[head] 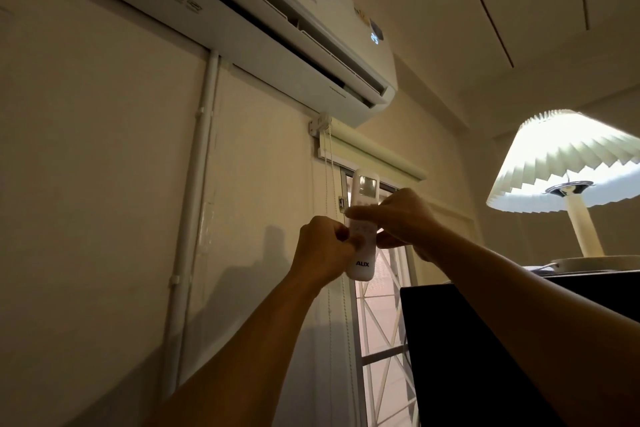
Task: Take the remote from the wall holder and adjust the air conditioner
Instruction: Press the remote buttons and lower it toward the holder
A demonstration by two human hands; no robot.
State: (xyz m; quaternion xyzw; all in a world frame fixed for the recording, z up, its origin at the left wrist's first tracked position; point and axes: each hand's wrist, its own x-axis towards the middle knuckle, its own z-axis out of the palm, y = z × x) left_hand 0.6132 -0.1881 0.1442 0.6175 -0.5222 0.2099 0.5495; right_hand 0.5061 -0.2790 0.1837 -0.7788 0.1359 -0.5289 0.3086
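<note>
A white AUX remote (362, 265) stands upright in front of me, its small screen at the top. My left hand (322, 250) grips its lower half from the left, thumb on the buttons. My right hand (403, 218) reaches in from the right, with its fingers lying across the middle of the remote. The white air conditioner (242, 10) hangs high on the wall above, its flap open and a lit display near its right end. No wall holder is visible.
A white pipe (194, 204) runs down the wall at the left. A roller blind (370, 154) with cords tops a window with a grille (381, 329). A lit pleated lamp (568, 156) stands at the right above a dark cabinet (485, 357).
</note>
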